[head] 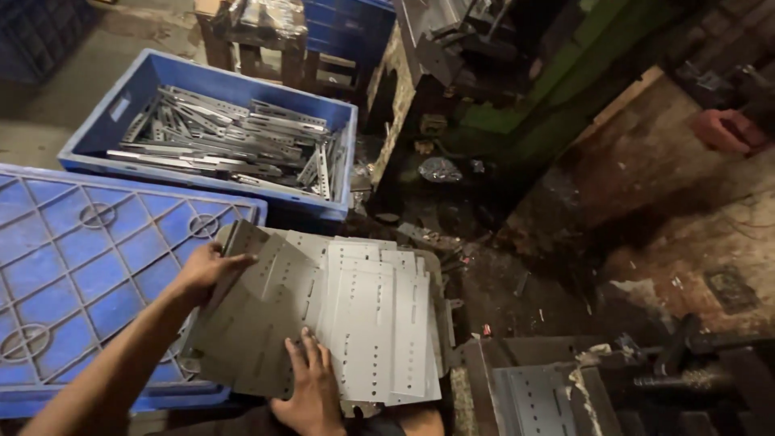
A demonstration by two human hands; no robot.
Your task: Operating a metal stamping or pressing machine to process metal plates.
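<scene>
My left hand (211,270) grips the flat metal sheets (355,323) at 10 o'clock; my right hand (311,387) lies open at 6.

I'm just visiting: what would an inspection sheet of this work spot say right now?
Surface: upturned blue crate beside the person; dirty floor.
Job's things: fanned stack of grey punched metal plates.
Clutter: blue bin full of perforated metal strips; scraps on the floor.
Hands: left hand grips the stack's far left edge; right hand lies flat on its near edge.
Cables: nothing seen.
Surroundings: green machine frame; grey press part at lower right; another person's hand.
</scene>
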